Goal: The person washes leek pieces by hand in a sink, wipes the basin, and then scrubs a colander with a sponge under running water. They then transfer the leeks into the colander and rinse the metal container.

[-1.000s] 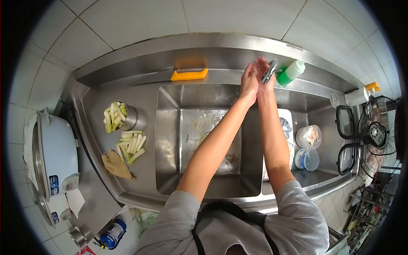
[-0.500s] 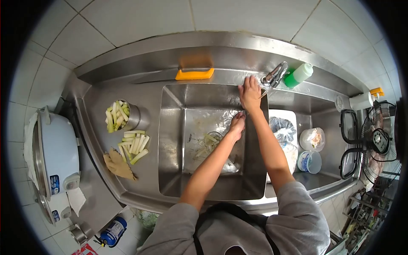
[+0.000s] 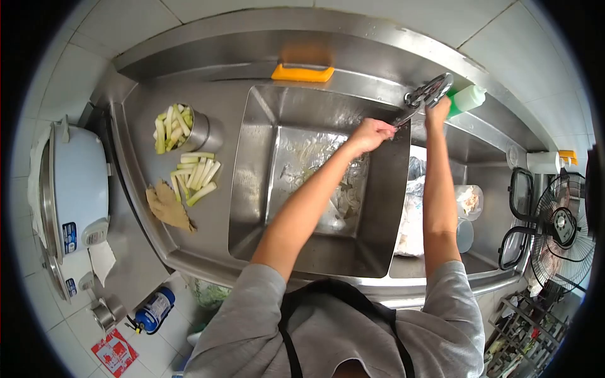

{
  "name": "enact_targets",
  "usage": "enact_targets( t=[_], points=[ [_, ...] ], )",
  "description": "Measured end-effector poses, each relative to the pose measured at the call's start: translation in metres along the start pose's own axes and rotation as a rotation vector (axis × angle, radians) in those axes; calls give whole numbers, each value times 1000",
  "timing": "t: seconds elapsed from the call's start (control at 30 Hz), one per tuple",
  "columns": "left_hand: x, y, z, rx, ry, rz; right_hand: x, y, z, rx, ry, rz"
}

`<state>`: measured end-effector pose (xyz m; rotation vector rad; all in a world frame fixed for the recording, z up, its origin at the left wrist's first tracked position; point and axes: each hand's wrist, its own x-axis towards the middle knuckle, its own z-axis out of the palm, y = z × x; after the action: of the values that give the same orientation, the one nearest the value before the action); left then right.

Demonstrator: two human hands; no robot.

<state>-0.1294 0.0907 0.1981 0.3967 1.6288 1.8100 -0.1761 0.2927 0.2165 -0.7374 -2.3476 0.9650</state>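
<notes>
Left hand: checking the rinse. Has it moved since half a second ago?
Yes. The left hand has risen from the sink floor toward the tap, where the right hand rests.

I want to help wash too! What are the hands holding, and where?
The right hand grips the faucet at its handle end. The left hand is by the spout tip; whether it holds anything cannot be told.

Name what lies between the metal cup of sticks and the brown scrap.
Head view: a loose pile of cut sticks lies between the cup and scrap.
</notes>
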Motion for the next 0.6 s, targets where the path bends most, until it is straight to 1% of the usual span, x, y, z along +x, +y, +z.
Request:
enact_targets(
  t=[0.03,0.07,0.1,0.17,0.23,0.27,0.3,0.33,0.37,0.43,0.5,0.53,0.57,0.6],
  points=[
    [-2,-9,-16,174,-18,16,8,6,-7,-18,-40,33],
    [-9,-21,-30,178,30,-32,10,13,-13,126,-43,-8],
    [-18,-30,-45,188,76,-71,8,15,-16,250,11,-74],
    [-39,-66,-74,251,237,-170,-37,-34,-45,48,-40,-28],
    [-61,-126,-108,326,443,-144,-79,-19,-18,231,-31,-62],
    [-76,-146,-121,341,503,-202,-105,-12,13,644,-86,-102],
    [-93,-167,-133,361,560,-268,-131,-2,37,519,-159,-271],
    [-107,-204,-151,432,610,-329,-160,-7,53,297,-346,-137],
    [-119,-237,-165,501,658,-387,-181,28,96,142,-542,-28],
    [-152,-265,-174,841,687,-395,-208,46,148,-239,-940,94],
    [-173,-258,-171,691,761,-580,-227,85,209,-405,-868,-206],
    [-183,-272,-171,696,762,-588,-231,108,246,-452,-858,-261],
    [-189,-290,-172,699,768,-529,-226,85,251,-421,-890,-241],
    [-189,-305,-175,700,773,-471,-229,96,280,-355,-866,-331]
  ],
)
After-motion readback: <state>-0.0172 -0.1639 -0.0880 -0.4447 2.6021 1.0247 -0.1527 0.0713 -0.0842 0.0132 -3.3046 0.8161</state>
